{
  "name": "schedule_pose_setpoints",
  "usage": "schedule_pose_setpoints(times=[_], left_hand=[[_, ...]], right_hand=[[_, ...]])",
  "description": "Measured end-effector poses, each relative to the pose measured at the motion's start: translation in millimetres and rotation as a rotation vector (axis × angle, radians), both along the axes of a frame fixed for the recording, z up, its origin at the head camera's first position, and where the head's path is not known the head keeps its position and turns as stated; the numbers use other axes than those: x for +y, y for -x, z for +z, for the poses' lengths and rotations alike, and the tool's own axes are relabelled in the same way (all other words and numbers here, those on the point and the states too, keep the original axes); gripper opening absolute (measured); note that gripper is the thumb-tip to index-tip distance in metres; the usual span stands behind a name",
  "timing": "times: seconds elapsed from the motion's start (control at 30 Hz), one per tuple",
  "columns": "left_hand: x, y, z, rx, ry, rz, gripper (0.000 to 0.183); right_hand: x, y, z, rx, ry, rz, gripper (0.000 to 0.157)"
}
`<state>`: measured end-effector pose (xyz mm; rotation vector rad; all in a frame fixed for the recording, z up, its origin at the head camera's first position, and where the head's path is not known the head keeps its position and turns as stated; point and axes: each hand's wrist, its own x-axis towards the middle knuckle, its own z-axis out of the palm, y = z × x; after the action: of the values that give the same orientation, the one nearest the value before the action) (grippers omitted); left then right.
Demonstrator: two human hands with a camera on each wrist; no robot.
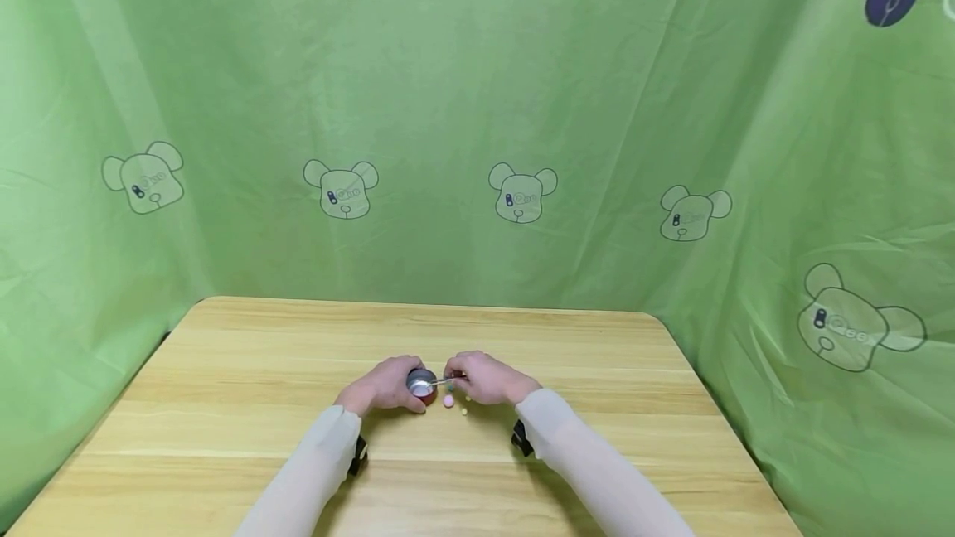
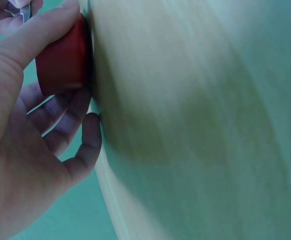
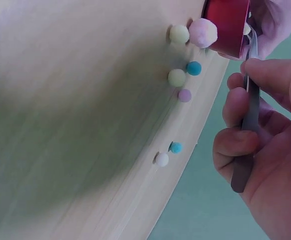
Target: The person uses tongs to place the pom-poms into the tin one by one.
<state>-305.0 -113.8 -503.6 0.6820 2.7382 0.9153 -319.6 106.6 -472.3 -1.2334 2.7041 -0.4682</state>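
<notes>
A small red metal cup with a silvery inside stands upright on the table. My left hand grips it, thumb on the near side and fingers around the far side. In my right hand is a pair of metal tweezers, pinched between thumb and fingers and pointing left. The tweezer tips reach over the cup's rim, and a small pale pompom shows right at them. Beside the cup, under the right hand, lie a larger pink pompom and a pale yellow pompom.
More small pompoms are scattered on the wooden table to the cup's right, among them a blue pompom, a purple pompom and a white pompom. A green curtain with bear prints hangs around the table.
</notes>
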Motion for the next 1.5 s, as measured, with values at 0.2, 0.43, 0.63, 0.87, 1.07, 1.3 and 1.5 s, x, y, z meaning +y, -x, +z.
schedule_pose_setpoints(times=[0.2,0.43,0.63,0.87,1.07,1.3,1.5], left_hand=[[0,1.3,-1.2,0.016,0.019,-0.006,0.049],[0,2.0,-1.5,0.020,0.027,-0.007,0.049],[1,1.3,-1.3,0.013,0.015,0.001,0.050],[0,2.2,-1.8,0.012,0.017,0.004,0.050],[0,2.4,-2.6,0.015,0.024,0.004,0.050],[1,-0.2,-0.6,0.010,0.029,0.007,0.050],[1,-0.6,-0.4,0.010,0.027,0.011,0.049]], right_hand=[[-2,0.5,-0.7,0.003,-0.003,-0.019,0.013],[-1,0.9,-0.2,-0.013,-0.002,-0.026,0.013],[4,1.8,0.4,-0.005,0.012,-0.023,0.014],[13,1.9,7.0,0.017,0.033,-0.038,0.013],[25,1.9,7.3,0.030,0.037,-0.054,0.012],[40,-0.4,4.9,0.027,0.043,-0.059,0.010],[51,-5.4,2.7,0.015,0.023,-0.072,0.010]])
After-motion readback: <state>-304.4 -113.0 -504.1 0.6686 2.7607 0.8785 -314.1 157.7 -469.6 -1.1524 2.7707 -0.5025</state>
